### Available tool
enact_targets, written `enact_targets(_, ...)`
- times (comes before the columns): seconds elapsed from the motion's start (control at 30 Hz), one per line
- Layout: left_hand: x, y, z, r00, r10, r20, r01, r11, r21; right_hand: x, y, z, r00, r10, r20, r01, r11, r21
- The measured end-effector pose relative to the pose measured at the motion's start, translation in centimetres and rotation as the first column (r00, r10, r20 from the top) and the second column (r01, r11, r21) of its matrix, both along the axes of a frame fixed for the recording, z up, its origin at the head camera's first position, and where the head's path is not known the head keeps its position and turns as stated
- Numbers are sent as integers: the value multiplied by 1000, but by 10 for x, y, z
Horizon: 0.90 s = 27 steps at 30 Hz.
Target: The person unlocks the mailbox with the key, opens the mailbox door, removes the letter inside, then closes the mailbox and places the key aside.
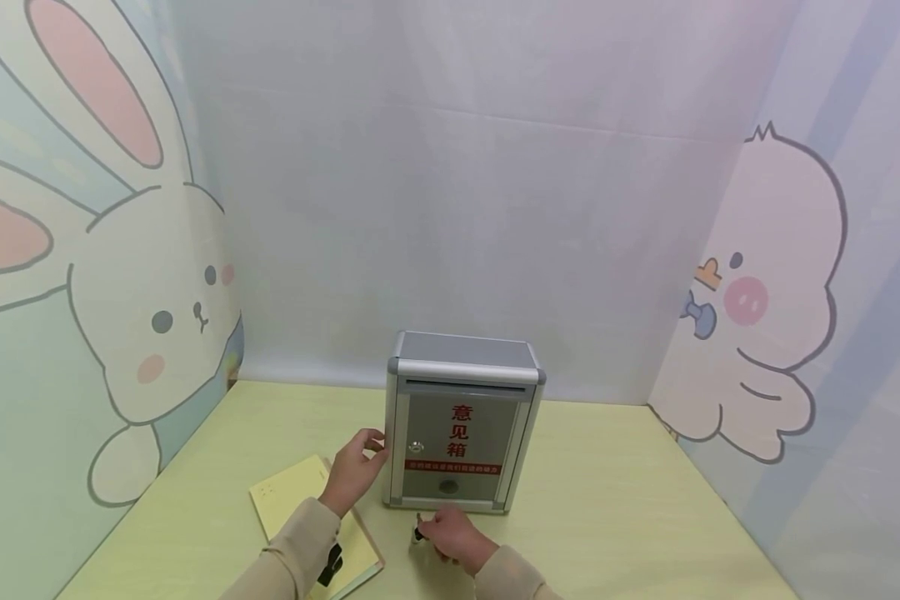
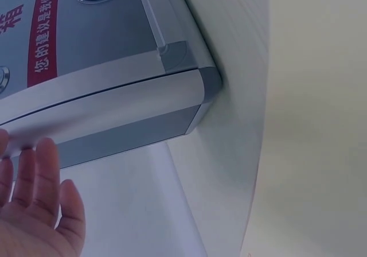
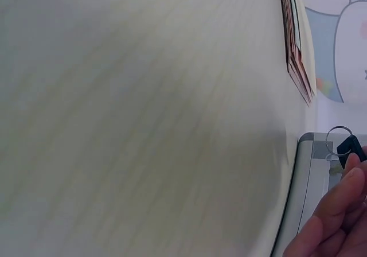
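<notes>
A grey-and-silver metal suggestion box (image 1: 461, 417) stands upright on the table, with red lettering, a top slot and a round lock (image 1: 416, 447) on its front door. My left hand (image 1: 357, 468) is at the box's left side, its fingers loosely extended along the silver edge; in the left wrist view the fingertips (image 2: 47, 154) come right up to that side panel. Low in front of the box, my right hand (image 1: 457, 533) pinches a small key with a black head (image 3: 351, 149) and a thin metal ring (image 3: 338, 141). The key's blade is mostly hidden by the fingers.
Left of the box lies a pale yellow stack of paper or folders (image 1: 292, 492), partly under my left forearm, with a small black object (image 1: 331, 565) by the sleeve. Fabric walls with a cartoon rabbit (image 1: 157, 333) and a cartoon chick (image 1: 780, 275) enclose the light table (image 1: 607, 500).
</notes>
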State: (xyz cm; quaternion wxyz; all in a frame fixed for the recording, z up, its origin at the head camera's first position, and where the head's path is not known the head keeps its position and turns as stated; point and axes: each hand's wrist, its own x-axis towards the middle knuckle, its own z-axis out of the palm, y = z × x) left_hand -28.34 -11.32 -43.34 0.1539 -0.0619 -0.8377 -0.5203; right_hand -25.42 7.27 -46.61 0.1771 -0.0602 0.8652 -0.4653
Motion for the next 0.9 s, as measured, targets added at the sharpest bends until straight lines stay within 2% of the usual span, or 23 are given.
enact_targets(0.1, 0, 0, 0, 1000, -1, -4, 1, 1000, -4, 1, 1, -1, 1000, 0, 0, 0, 1000, 3)
enact_targets(0.33, -1, 0, -1, 1000, -2, 1, 2, 1000, -9, 0, 2, -2, 1000, 6, 13, -7, 997, 81)
enact_targets(0.63, -2, -1, -4, 1000, -5, -4, 4, 1000, -12, 1, 6, -4, 997, 69, -30, -64, 990, 128)
enact_targets(0.9, -2, -3, -6, 1000, -3, 14, 3, 1000, -7, 1, 8, -7, 996, 87, 23, -90, 982, 166)
